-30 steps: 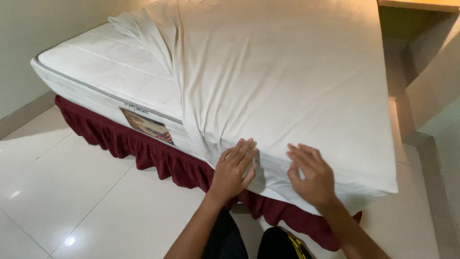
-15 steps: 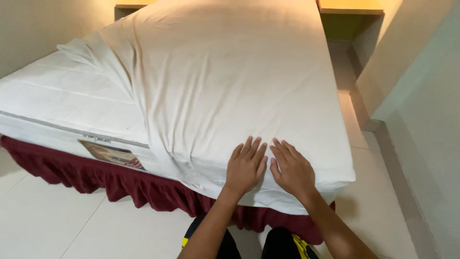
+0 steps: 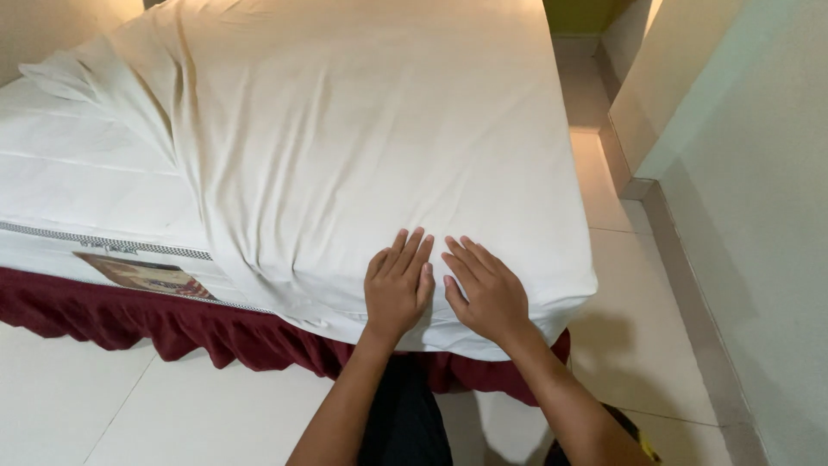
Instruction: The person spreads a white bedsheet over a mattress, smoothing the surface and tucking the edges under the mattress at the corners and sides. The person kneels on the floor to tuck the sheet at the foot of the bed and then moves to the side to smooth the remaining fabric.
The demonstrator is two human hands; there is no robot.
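A white sheet covers most of a white mattress, draped over its near right corner. My left hand lies flat on the sheet near the front edge, fingers spread and pointing away from me. My right hand lies flat just beside it, almost touching, also palm down on the sheet. Neither hand grips the cloth. The left part of the mattress is bare, with the sheet's edge bunched in a fold along it.
A dark red bed skirt hangs below the mattress. Pale floor tiles run in front of the bed. A narrow tiled gap separates the bed's right side from a light wall. My dark trousers show below.
My hands have drawn closer together on the sheet near the corner. The view has shifted left to right, bringing the bed's right corner and the wall nearer.
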